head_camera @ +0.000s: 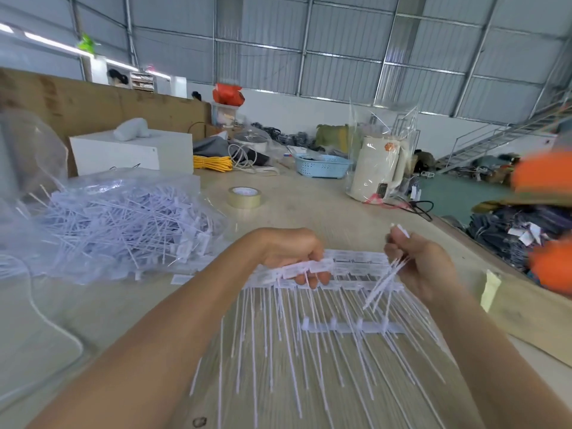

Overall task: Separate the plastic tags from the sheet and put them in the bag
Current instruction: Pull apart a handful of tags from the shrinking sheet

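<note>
Plastic tags (340, 267) hang joined on their sheet between the two hands, long tails trailing toward the person so the label row stays within reach. Left hand (294, 255) curls round the sheet's top edge, likely bracing it against the pull. Right hand (418, 261), raised just right of the sheet, pinches a small bunch of freed tags (383, 283), probably gathered to save trips. Clear bag (123, 224) of loose tags lies open well left of the left hand, its mouth toward the work for easy dropping
</note>
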